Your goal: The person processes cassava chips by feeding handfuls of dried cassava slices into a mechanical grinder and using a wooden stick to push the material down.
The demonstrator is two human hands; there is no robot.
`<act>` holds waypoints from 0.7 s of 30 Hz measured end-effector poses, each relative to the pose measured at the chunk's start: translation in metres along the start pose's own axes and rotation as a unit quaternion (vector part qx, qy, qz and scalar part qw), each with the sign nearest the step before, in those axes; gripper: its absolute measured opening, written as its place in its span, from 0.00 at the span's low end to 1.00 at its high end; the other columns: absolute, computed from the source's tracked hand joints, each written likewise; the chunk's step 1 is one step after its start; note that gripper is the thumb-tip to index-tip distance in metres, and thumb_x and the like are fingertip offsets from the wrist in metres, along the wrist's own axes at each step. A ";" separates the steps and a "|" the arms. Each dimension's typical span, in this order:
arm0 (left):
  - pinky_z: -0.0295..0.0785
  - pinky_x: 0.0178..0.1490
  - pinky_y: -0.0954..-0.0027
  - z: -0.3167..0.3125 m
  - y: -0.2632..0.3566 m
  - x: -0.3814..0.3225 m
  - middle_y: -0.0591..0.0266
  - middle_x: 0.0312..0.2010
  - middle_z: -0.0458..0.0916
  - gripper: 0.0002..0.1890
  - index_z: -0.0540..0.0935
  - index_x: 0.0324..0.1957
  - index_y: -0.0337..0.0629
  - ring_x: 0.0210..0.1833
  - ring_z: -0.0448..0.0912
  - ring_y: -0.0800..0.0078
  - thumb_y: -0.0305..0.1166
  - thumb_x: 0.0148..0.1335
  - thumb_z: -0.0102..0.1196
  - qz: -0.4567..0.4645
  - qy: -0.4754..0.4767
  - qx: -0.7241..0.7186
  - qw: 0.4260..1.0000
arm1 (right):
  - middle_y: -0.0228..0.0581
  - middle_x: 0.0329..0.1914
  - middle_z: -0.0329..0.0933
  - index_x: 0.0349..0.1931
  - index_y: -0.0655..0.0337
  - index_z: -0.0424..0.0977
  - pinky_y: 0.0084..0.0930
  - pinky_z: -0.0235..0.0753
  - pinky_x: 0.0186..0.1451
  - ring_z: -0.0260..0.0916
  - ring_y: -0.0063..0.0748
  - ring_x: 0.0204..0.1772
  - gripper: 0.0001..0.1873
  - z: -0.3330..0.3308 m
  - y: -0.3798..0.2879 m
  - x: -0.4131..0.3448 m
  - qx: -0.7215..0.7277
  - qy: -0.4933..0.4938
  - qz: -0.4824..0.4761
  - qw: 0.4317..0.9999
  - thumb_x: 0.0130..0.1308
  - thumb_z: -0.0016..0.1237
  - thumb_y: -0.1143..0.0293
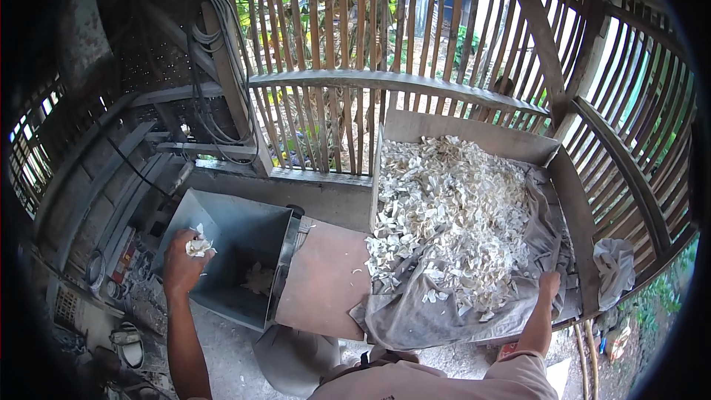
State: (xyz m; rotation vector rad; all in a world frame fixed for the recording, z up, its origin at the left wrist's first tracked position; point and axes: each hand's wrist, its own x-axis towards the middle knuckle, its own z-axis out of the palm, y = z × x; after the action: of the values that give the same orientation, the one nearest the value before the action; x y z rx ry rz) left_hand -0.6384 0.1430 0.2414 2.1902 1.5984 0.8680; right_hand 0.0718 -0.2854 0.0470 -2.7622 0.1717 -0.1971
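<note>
My left hand (pixel 183 266) is over the left side of a metal hopper (pixel 222 289), its fingers closed around pale dried chips (pixel 198 246). More chips (pixel 259 278) lie at the bottom of this hopper. On the right, a large heap of similar off-white chips (pixel 455 216) rests on a grey cloth (pixel 411 319) inside a shallow wooden bin (pixel 575 222). My right hand (pixel 549 284) is closed on the cloth near the bin's right side. The folds of the cloth rise towards that hand, and its fingertips are partly hidden.
A flat brownish board (pixel 325 278) bridges hopper and bin. Behind stands a wooden slat wall (pixel 333 39) with a coiled cable (pixel 222 66) on a post. A rounded grey object (pixel 297 358) stands below the board. A pale plastic bag (pixel 614 272) hangs at the bin's right.
</note>
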 end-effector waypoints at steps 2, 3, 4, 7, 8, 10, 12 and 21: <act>0.73 0.48 0.59 -0.006 -0.008 -0.003 0.52 0.41 0.79 0.19 0.79 0.41 0.34 0.44 0.80 0.52 0.23 0.44 0.70 -0.001 0.005 -0.001 1.000 | 0.54 0.35 0.81 0.44 0.69 0.75 0.46 0.79 0.40 0.81 0.54 0.39 0.17 0.002 -0.022 0.003 0.076 0.087 -0.035 0.993 0.60 0.44 0.66; 0.73 0.48 0.59 -0.006 -0.010 -0.004 0.52 0.41 0.79 0.19 0.79 0.41 0.34 0.44 0.80 0.52 0.23 0.44 0.70 -0.012 0.012 -0.004 1.000 | 0.54 0.35 0.81 0.44 0.69 0.75 0.46 0.79 0.40 0.81 0.54 0.39 0.17 -0.001 -0.033 0.008 0.077 0.087 -0.048 0.992 0.60 0.44 0.66; 0.73 0.48 0.59 -0.005 -0.012 -0.001 0.52 0.41 0.79 0.19 0.79 0.41 0.34 0.44 0.79 0.52 0.23 0.44 0.70 0.000 0.009 -0.004 1.000 | 0.47 0.29 0.77 0.45 0.68 0.73 0.39 0.75 0.31 0.77 0.44 0.30 0.15 -0.007 -0.044 0.013 0.256 0.021 -0.075 0.964 0.62 0.42 0.68; 0.73 0.48 0.58 0.007 -0.014 -0.005 0.53 0.41 0.79 0.19 0.80 0.41 0.37 0.46 0.79 0.50 0.26 0.45 0.71 0.010 0.042 -0.034 0.999 | 0.29 0.22 0.64 0.47 0.65 0.68 0.20 0.57 0.13 0.58 0.18 0.13 0.10 -0.080 -0.127 -0.049 0.460 -0.159 -0.228 0.843 0.69 0.40 0.73; 0.73 0.48 0.57 0.010 -0.010 -0.002 0.53 0.41 0.79 0.19 0.80 0.41 0.39 0.46 0.79 0.50 0.27 0.46 0.71 0.005 0.033 -0.022 0.999 | 0.29 0.24 0.67 0.52 0.65 0.68 0.19 0.57 0.14 0.59 0.16 0.14 0.13 -0.117 -0.162 -0.090 0.460 -0.192 -0.280 0.821 0.70 0.42 0.72; 0.74 0.49 0.56 0.011 -0.003 -0.002 0.54 0.42 0.80 0.19 0.81 0.42 0.42 0.48 0.79 0.50 0.30 0.46 0.71 0.006 0.031 -0.005 0.999 | 0.29 0.29 0.72 0.62 0.63 0.66 0.17 0.59 0.16 0.59 0.13 0.16 0.20 -0.184 -0.218 -0.167 0.435 -0.250 -0.396 0.769 0.71 0.43 0.72; 0.74 0.50 0.56 0.010 0.002 -0.006 0.54 0.43 0.79 0.19 0.81 0.42 0.44 0.48 0.79 0.49 0.33 0.47 0.71 -0.001 0.032 0.016 0.999 | 0.32 0.34 0.76 0.68 0.62 0.63 0.17 0.62 0.20 0.62 0.13 0.18 0.25 -0.223 -0.254 -0.217 0.372 -0.290 -0.521 0.712 0.71 0.45 0.72; 0.73 0.54 0.55 0.004 -0.007 -0.017 0.55 0.46 0.79 0.20 0.82 0.45 0.46 0.51 0.78 0.51 0.36 0.49 0.70 -0.094 0.081 0.065 0.990 | 0.48 0.24 0.79 0.40 0.61 0.81 0.39 0.79 0.36 0.78 0.48 0.28 0.11 -0.274 -0.424 -0.439 -0.069 -0.241 -0.924 0.290 0.62 0.50 0.67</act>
State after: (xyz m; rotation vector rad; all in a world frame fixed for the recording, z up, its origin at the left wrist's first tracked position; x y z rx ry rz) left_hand -0.6445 0.1300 0.2300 2.0550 1.9530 0.9286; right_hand -0.3635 0.0753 0.4048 -1.2110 -3.0335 0.1692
